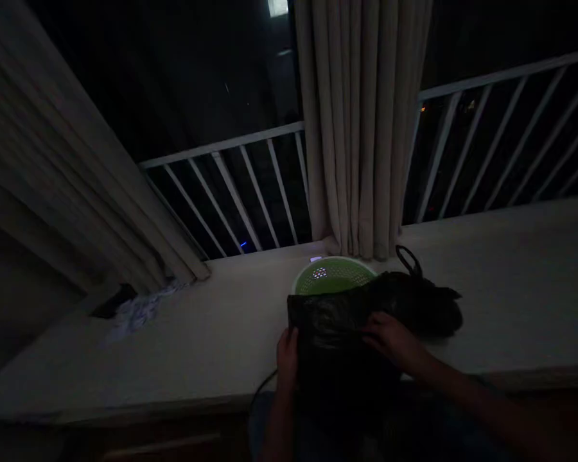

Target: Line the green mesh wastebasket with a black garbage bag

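A soft, slightly glossy black piece point(327, 314) hangs in front of me over the sill's edge; in this dim light I cannot tell whether it is a garment or a bag. Its left edge is gripped by my left hand point(287, 356), fingers closed. My right hand point(388, 333) pinches it near the upper right. Behind it stands a green plastic basket point(337, 266) with a pale rim and a perforated wall, its near part hidden by the black piece. A dark bundle with a looped strap point(414, 305) lies to the right, just beyond my right hand.
The pale window sill point(212, 346) runs across the view. Beige curtains point(354, 128) hang between dark windows, and a white railing point(250, 138) stands outside. Crumpled light cloth point(139, 311) and a dark flat object point(115, 301) lie at the left. A thin cord point(260, 388) curves beside my left hand.
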`<move>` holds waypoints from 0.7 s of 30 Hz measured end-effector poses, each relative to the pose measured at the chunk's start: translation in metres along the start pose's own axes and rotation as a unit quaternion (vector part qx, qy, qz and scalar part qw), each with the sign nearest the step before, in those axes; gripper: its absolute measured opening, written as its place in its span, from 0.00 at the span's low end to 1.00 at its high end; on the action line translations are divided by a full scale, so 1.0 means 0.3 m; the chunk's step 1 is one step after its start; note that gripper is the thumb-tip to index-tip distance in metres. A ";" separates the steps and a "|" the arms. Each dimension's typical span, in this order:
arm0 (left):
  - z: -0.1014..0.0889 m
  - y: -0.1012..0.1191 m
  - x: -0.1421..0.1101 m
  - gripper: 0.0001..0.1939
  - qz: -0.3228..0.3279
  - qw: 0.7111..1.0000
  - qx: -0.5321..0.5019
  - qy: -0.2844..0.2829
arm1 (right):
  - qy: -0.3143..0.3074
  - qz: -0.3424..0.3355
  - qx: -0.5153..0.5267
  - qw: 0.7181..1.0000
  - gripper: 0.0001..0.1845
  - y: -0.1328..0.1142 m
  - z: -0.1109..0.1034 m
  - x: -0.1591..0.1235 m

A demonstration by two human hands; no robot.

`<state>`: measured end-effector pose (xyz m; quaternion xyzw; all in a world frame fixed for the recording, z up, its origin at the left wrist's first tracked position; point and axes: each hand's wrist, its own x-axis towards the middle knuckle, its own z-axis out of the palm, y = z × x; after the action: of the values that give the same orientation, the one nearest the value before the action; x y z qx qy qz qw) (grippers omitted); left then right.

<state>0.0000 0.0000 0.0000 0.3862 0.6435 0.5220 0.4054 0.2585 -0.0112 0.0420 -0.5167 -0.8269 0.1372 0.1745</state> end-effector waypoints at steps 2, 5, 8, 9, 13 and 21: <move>0.000 0.010 -0.008 0.27 0.007 1.000 -0.005 -0.015 | 0.003 -0.007 0.005 1.000 0.12 0.004 -0.003 -0.001; 0.001 0.026 -0.019 0.26 0.013 1.000 -0.006 -0.028 | 0.002 -0.007 0.020 1.000 0.11 0.008 -0.009 -0.002; 0.000 0.038 -0.023 0.27 0.013 1.000 0.003 -0.015 | -0.005 0.003 0.039 0.999 0.12 0.007 -0.017 0.000; 0.000 0.039 -0.022 0.26 0.013 1.000 0.005 -0.010 | -0.007 0.007 0.045 0.999 0.12 0.006 -0.021 0.001; -0.001 0.039 -0.006 0.26 0.022 0.999 -0.006 -0.032 | -0.012 0.016 0.062 0.998 0.12 0.001 -0.032 0.003; -0.005 0.080 0.075 0.23 0.074 0.995 0.048 -0.056 | -0.015 0.024 0.071 0.997 0.12 0.003 -0.030 0.005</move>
<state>-0.0081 0.0240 0.0211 0.4805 0.6139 0.4965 0.3818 0.2625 -0.0091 0.0498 -0.5210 -0.8048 0.2074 0.1945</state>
